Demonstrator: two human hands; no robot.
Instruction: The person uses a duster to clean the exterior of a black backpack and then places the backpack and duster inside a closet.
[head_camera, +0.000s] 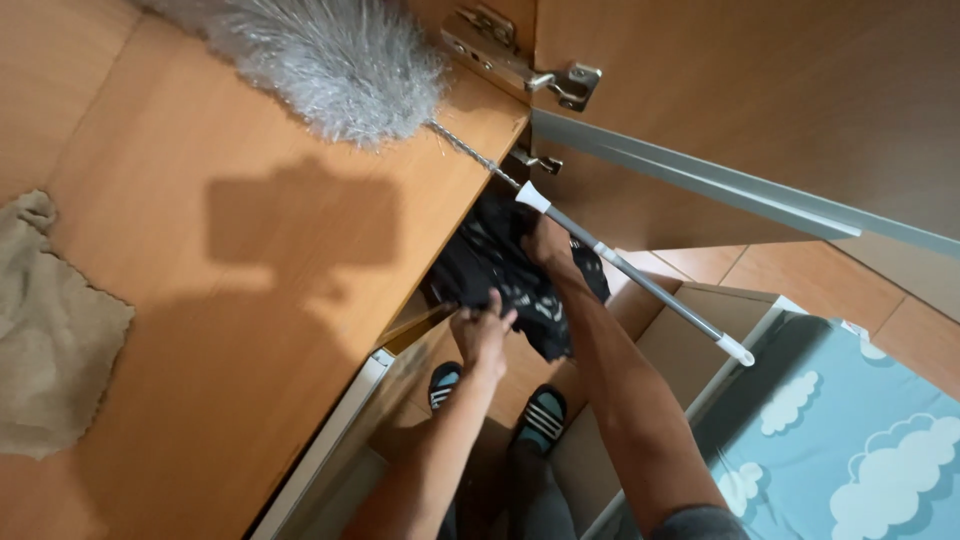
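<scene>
I look down past a wooden cabinet top (250, 250). My left hand (482, 332) and my right hand (548, 243) both grip a black patterned garment (500, 275) at the opening just below the cabinet top's edge. The right hand is higher, partly buried in the cloth. A grey fluffy duster (330, 55) lies on the cabinet top, its thin metal handle (640, 280) sticking out over the edge and crossing above my right forearm.
A beige cloth (50, 330) lies on the cabinet top at left. An open cabinet door (740, 110) with hinges hangs at upper right. Below are my sandalled feet (540, 415), a cardboard box (690, 330) and a blue cloud-patterned sheet (850, 440).
</scene>
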